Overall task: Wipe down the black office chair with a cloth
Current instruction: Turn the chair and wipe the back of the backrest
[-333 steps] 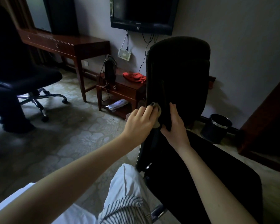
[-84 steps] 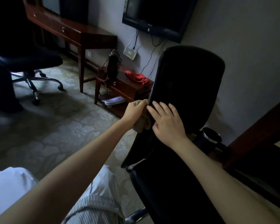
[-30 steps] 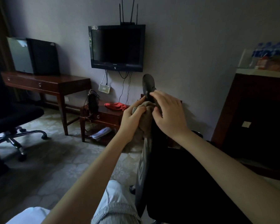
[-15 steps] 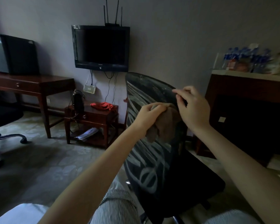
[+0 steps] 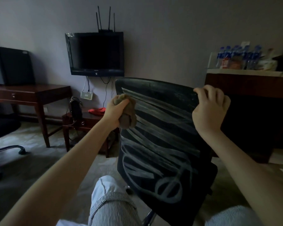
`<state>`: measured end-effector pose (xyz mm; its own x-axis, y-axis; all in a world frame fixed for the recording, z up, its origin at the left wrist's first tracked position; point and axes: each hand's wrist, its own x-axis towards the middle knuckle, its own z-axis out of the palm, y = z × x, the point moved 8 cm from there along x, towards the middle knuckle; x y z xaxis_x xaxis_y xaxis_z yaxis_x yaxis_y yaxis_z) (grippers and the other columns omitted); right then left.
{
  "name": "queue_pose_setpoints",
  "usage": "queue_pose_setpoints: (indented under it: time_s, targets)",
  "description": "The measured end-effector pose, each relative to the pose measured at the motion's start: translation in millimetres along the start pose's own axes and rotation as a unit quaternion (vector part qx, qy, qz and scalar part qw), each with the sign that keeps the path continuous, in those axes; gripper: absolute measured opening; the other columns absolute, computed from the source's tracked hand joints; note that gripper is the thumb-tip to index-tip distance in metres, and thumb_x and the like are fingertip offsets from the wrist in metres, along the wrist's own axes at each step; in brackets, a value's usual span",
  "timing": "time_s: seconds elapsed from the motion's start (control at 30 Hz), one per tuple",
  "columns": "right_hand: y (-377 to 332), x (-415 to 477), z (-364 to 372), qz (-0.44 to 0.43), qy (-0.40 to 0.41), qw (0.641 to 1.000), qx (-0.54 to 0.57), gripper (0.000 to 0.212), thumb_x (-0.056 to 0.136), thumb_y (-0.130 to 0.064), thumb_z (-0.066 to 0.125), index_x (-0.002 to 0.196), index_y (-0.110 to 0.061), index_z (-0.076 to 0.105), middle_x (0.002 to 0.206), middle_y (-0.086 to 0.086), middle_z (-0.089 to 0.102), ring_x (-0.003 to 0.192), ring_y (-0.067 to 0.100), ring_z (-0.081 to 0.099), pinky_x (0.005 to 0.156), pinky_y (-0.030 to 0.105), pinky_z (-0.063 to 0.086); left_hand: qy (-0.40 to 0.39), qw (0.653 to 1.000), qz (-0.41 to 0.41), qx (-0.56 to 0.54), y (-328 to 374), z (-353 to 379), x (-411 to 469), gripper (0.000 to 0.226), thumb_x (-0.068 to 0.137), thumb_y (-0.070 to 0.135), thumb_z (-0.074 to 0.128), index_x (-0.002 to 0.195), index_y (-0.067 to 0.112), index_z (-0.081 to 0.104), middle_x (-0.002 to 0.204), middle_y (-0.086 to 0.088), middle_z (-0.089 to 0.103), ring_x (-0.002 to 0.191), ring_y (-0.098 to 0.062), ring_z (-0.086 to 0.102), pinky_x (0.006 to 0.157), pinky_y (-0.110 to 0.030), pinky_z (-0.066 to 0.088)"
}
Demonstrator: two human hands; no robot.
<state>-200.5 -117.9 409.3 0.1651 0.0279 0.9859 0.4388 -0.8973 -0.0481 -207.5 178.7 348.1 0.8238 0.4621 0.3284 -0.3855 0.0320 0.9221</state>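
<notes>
The black office chair [image 5: 162, 136] stands right in front of me with the rear of its backrest turned my way, streaked with pale wipe marks. My left hand [image 5: 116, 110] grips a bunched brownish cloth [image 5: 127, 114] and holds it against the backrest's upper left edge. My right hand [image 5: 209, 108] grips the backrest's upper right corner, fingers curled over the top rim. The seat is hidden behind the backrest.
A wall-mounted television [image 5: 95, 53] hangs ahead, over a low wooden side table [image 5: 83, 118] with a red cloth [image 5: 96, 110] and a dark bag [image 5: 75, 108]. A wooden desk [image 5: 29, 93] stands left, another chair's base [image 5: 8, 149] at far left, a dark cabinet [image 5: 252, 111] with bottles right.
The chair has turned so the rear of the backrest faces me squarely. My left hand slid the cloth to the backrest's left edge, and my right hand moved out to its top right corner.
</notes>
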Motion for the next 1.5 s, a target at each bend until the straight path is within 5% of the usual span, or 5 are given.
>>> queue_pose_setpoints:
  time_s: [0.4, 0.73, 0.93, 1.27, 1.5]
  targets:
    - [6, 5, 25, -0.113, -0.027, 0.992, -0.056, 0.039, 0.084, -0.015, 0.056, 0.122, -0.012, 0.058, 0.117, 0.005, 0.060, 0.108, 0.028, 0.052, 0.092, 0.041, 0.034, 0.088, 0.887, 0.335, 0.305, 98, 62, 11, 0.022, 0.090, 0.013, 0.058, 0.112, 0.013, 0.059, 0.107, 0.004, 0.047, 0.090, -0.005, 0.045, 0.071, 0.002, 0.036]
    - [33, 14, 23, -0.062, 0.021, 0.998, -0.021, 0.033, 0.084, -0.034, 0.055, 0.108, -0.012, 0.060, 0.103, 0.009, 0.061, 0.102, 0.028, 0.040, 0.088, 0.044, 0.028, 0.313, 0.928, 0.043, 0.196, 16, -40, 69, 0.024, 0.092, 0.015, 0.051, 0.115, 0.011, 0.055, 0.111, -0.010, 0.058, 0.096, -0.020, 0.053, 0.083, -0.030, 0.040]
    - [37, 21, 26, -0.076, 0.024, 0.997, -0.016, 0.032, 0.085, -0.037, 0.058, 0.105, -0.012, 0.060, 0.099, 0.010, 0.061, 0.098, 0.029, 0.038, 0.083, 0.045, 0.037, 0.266, 0.956, -0.004, 0.122, 11, -24, 102, 0.028, 0.089, 0.017, 0.052, 0.116, 0.013, 0.059, 0.113, -0.011, 0.061, 0.104, -0.025, 0.056, 0.095, -0.036, 0.046]
    - [34, 21, 31, -0.030, 0.033, 0.999, 0.030, 0.030, 0.079, -0.032, 0.068, 0.100, -0.011, 0.066, 0.094, 0.009, 0.063, 0.095, 0.027, 0.038, 0.085, 0.042, 0.029, 0.222, 0.944, 0.115, 0.218, 42, 18, 103, 0.025, 0.093, 0.023, 0.050, 0.070, 0.016, 0.054, 0.059, -0.001, 0.044, 0.057, -0.012, 0.040, 0.057, -0.027, 0.037]
    - [12, 19, 33, -0.022, 0.031, 0.999, 0.022, 0.028, 0.080, -0.029, 0.067, 0.101, -0.011, 0.066, 0.093, 0.008, 0.061, 0.094, 0.027, 0.038, 0.085, 0.042, 0.029, 0.108, 0.919, 0.236, 0.298, 55, 102, 45, 0.019, 0.093, 0.024, 0.055, 0.105, 0.015, 0.066, 0.110, 0.003, 0.051, 0.079, 0.005, 0.048, 0.070, -0.001, 0.037]
